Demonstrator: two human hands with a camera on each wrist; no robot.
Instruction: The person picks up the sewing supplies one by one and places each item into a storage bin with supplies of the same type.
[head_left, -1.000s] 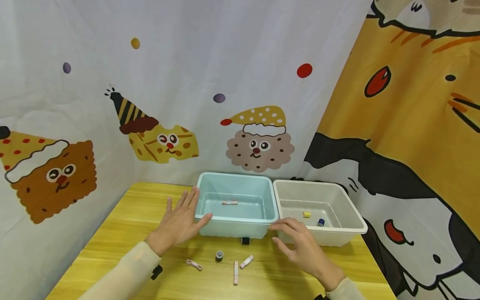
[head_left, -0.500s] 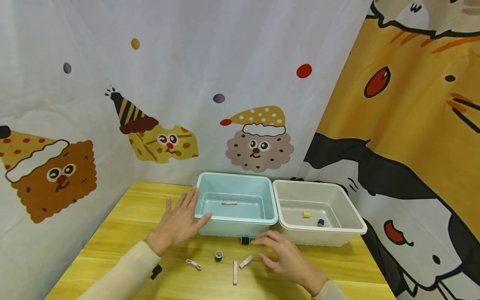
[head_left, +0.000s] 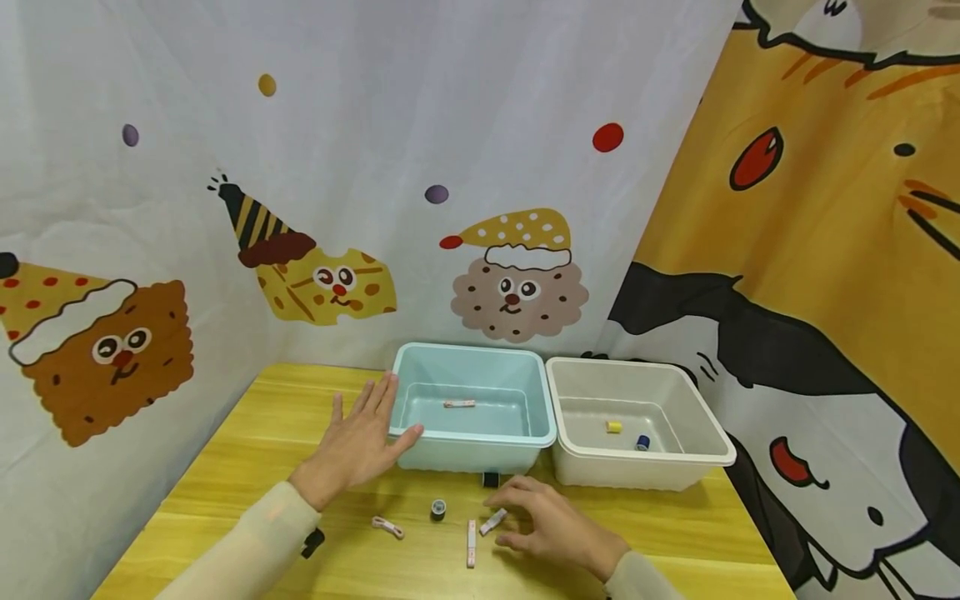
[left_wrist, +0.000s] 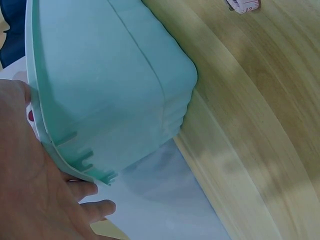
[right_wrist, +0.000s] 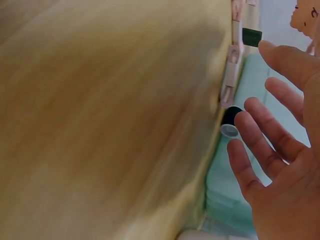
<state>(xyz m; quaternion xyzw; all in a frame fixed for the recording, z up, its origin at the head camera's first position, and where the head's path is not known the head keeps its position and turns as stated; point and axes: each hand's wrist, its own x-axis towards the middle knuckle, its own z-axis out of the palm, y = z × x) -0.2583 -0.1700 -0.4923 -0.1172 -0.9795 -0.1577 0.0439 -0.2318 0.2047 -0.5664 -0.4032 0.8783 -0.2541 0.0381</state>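
My left hand (head_left: 352,454) lies with straight fingers against the left rim of the light blue bin (head_left: 472,454). My right hand (head_left: 551,525) hovers over the table, its fingers spread and loosely bent, holding nothing. Closest to its fingertips is a folded tape measure (head_left: 493,522), partly beside the index finger. Another folded tape measure (head_left: 471,543) lies left of it, and a looped one (head_left: 387,527) farther left. A dark thread spool (head_left: 438,510) stands between them. One black thread spool (head_left: 491,480) sits at the foot of the blue bin; the right wrist view shows a black spool (right_wrist: 231,120) behind the fingers.
Inside the blue bin is one folded tape measure (head_left: 459,404). The off-white bin (head_left: 637,473) beside it contains a yellow spool (head_left: 613,427) and a blue spool (head_left: 642,443). Both bins stand at the back of the wooden table (head_left: 225,467), before a printed cloth (head_left: 360,167).
My right hand has moved left and toward me, from the front of the bins to above the tape measures. The left hand has stayed at the blue bin.
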